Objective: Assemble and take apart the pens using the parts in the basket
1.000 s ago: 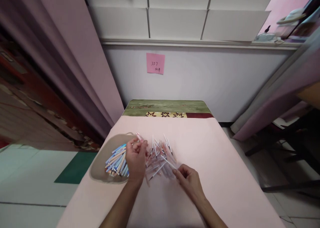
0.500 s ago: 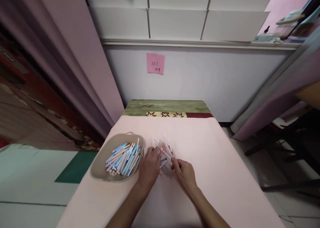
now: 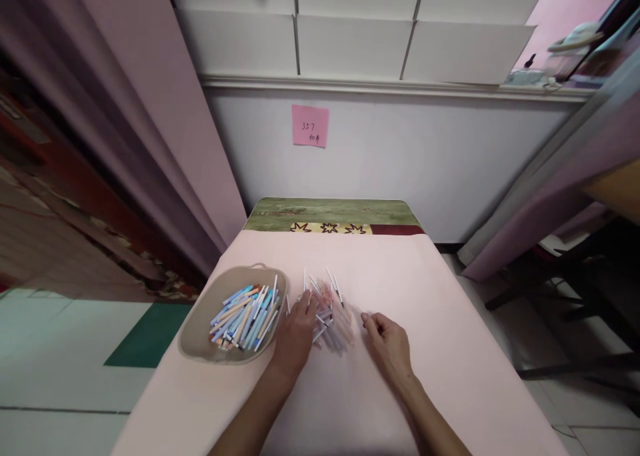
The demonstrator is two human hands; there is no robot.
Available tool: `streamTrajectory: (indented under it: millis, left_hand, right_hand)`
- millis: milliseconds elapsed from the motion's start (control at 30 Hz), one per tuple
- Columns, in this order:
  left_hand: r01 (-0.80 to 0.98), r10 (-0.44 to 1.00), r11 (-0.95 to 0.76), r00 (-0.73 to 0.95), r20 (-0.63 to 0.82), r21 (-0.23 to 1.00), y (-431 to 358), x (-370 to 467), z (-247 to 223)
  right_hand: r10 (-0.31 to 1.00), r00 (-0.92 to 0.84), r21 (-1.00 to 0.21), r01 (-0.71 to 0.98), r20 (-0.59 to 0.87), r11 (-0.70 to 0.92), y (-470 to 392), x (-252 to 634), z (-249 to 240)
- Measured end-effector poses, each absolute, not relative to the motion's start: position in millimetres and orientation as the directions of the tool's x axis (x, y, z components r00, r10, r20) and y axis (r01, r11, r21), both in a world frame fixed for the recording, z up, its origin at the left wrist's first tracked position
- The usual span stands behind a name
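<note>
A loose pile of thin white sticks and translucent pinkish pieces (image 3: 336,313) lies on the pink-covered table. At its left edge, my left hand (image 3: 297,329) rests with fingers curled down, touching the pile; the fingertips are partly hidden, so what they grip cannot be made out. Just right of the pile, my right hand (image 3: 393,346) is closed in a pinch, apart from the heap. A faint translucent shape shows near those fingertips, too blurred to name. Left of both hands stands a beige basket (image 3: 197,336) holding many slim pen-like sticks (image 3: 245,316) in blue, white, lilac and peach.
Pink cloth (image 3: 450,376) covers most of the table, leaving a green patterned strip (image 3: 330,209) at the far end. Behind is a white wall with a pink note (image 3: 310,126). Purple curtains (image 3: 190,143) hang at the left; dark furniture (image 3: 575,303) stands at the right.
My right hand has moved right, away from the pile, and the white stick at its fingertips no longer shows there. My left hand has shifted only slightly.
</note>
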State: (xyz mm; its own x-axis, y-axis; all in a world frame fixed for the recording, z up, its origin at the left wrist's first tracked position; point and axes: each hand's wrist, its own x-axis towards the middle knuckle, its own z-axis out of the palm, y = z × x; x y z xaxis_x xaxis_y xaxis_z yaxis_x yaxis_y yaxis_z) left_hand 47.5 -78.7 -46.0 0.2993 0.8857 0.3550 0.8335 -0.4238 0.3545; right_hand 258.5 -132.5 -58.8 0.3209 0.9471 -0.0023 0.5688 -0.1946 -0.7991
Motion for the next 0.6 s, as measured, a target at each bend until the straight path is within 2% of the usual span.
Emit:
streamTrajectory:
  millis: [133, 233, 333, 433, 500, 600]
  left_hand:
    - [0.854, 0.841, -0.482, 0.387, 0.378, 0.197, -95.5, 47.0, -52.7]
    - [0.799, 0.780, -0.580, 0.486, 0.395, 0.161, -115.2, 40.5, -61.1]
    - [0.771, 0.764, -0.619, 0.546, 0.344, 0.150, -130.3, 34.5, -69.2]
    - [0.805, 0.800, -0.572, 0.507, 0.319, 0.155, -133.0, 31.5, -75.7]
    - [0.834, 0.822, -0.528, 0.456, 0.342, 0.157, -129.4, 29.7, -81.5]
    - [0.858, 0.825, -0.487, 0.391, 0.408, 0.161, -122.2, 24.4, -94.5]
  right_hand:
    - [0.961, 0.248, -0.814, 0.579, 0.122, -0.046, -108.0, 241.9, -66.4]
    - [0.939, 0.213, -0.777, 0.624, 0.271, 0.083, -82.7, 233.0, -80.2]
    - [0.945, 0.146, -0.676, 0.731, 0.291, 0.095, -62.3, 225.9, -93.5]
    - [0.963, -0.030, -0.618, 0.761, 0.269, 0.196, -55.7, 213.7, -98.0]
    - [0.948, -0.133, -0.632, 0.717, 0.290, 0.294, -58.3, 202.9, -96.2]
    - [0.928, -0.169, -0.683, 0.636, 0.331, 0.359, -66.4, 186.2, -91.9]
